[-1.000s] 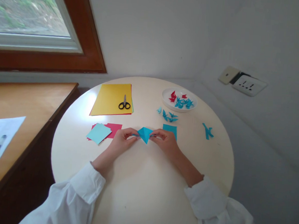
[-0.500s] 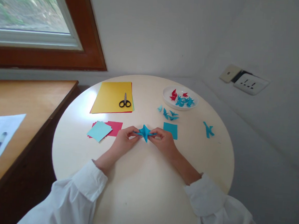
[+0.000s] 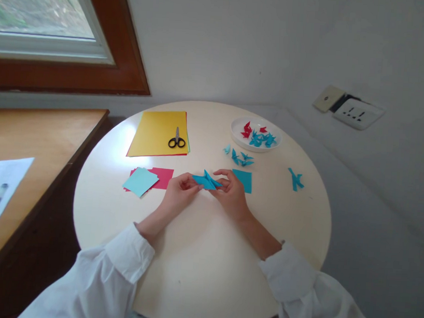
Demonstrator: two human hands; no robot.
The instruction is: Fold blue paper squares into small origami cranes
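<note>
Between my two hands is a blue origami crane (image 3: 206, 180), held just above the near middle of the table, its folded points and wings partly showing. My left hand (image 3: 181, 188) pinches its left end between thumb and fingers. On the other side, my right hand (image 3: 233, 194) grips the right end with the thumb and lower fingers, the index finger raised off the paper. Behind my right hand lies a blue paper square (image 3: 245, 181). Left of my left hand sit a pale blue paper square (image 3: 141, 182) and pink paper squares (image 3: 165, 178).
Black-handled scissors (image 3: 177, 139) rest on yellow paper sheets (image 3: 152, 133). A white dish (image 3: 238, 142) holds red and blue cranes. Several small blue cranes (image 3: 243, 158) stand before it. Blue paper strips (image 3: 295, 180) lie at right. A wooden desk (image 3: 54, 133) adjoins at left.
The blue crane has turned and folded from a spread star shape to a flatter form with raised points. My right index finger has lifted. The view has shifted slightly.
</note>
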